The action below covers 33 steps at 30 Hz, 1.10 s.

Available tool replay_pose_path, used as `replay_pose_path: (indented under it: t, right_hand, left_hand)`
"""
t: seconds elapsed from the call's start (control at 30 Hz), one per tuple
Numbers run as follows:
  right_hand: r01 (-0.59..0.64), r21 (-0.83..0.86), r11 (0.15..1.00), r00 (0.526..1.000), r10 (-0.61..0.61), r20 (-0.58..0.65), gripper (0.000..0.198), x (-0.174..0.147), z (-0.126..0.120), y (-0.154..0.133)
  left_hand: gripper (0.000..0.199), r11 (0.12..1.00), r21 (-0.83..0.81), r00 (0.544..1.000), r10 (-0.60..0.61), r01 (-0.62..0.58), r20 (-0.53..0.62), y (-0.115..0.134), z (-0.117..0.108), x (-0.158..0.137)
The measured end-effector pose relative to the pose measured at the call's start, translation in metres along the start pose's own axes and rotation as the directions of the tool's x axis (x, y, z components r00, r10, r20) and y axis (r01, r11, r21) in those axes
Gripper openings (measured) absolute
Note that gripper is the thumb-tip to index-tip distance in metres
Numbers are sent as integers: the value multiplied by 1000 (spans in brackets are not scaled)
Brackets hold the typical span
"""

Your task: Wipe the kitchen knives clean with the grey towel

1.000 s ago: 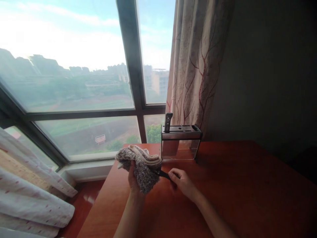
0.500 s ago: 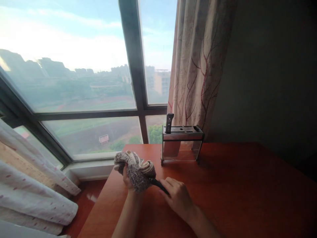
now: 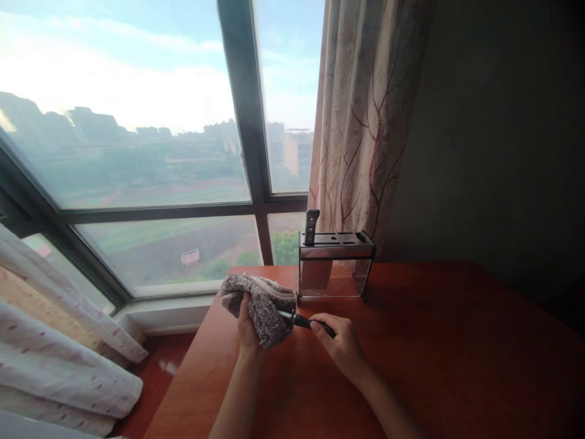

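My left hand (image 3: 248, 326) is wrapped round a bunched grey-and-cream cloth (image 3: 269, 326), held above the table. Gripped in my right hand (image 3: 340, 342) is a black-handled metal tool (image 3: 304, 321), with its handle pointing right. A short bright stretch of its metal shows beside the handle. The rest runs into the folds of the cloth, so its kind cannot be told. Just behind the hands, a knife block (image 3: 337, 251) with clear sides stands upright, and one dark-handled knife (image 3: 311, 227) sits in its left slot.
The reddish-brown table (image 3: 411, 353) spreads under both hands and off to the right. Along its left side runs a window with a dark frame (image 3: 159, 213). One patterned curtain (image 3: 361, 122) hangs behind the knife block, another curtain (image 3: 64, 353) at lower left.
Both hands have shifted slightly right. The tool's handle has moved right, away from the cloth, and part of its metal now shows. The cloth looks flatter and less coiled.
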State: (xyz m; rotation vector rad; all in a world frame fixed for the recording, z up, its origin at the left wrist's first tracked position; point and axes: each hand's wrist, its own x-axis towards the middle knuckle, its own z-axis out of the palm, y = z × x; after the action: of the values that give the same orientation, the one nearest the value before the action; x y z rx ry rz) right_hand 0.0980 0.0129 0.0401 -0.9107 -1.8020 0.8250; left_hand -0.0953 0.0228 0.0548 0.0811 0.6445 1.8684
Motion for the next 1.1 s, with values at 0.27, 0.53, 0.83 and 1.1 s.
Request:
replay_pose_path:
  t: [0.27,0.53,0.83,1.1]
  right_hand:
    - [87,-45,995,994,-89,-56,16,7,-24,8]
    - [261,-175,949,961,-273,-46,20,4,-21,22]
    - [242,-234,941,964,-260,-48,20,-3,-3,20]
    - [128,-119,985,980,-144,-135,15,-3,1,17]
  left_hand:
    - [23,999,-7,999,-52,52,8,4,-2,-7]
    - [17,998,37,999,-49,49,-12,0,5,-10]
    - [28,974,170,988,-155,149,21,-23,0,-17]
    - [40,928,371,993,-63,20,103,-43,-1,-32]
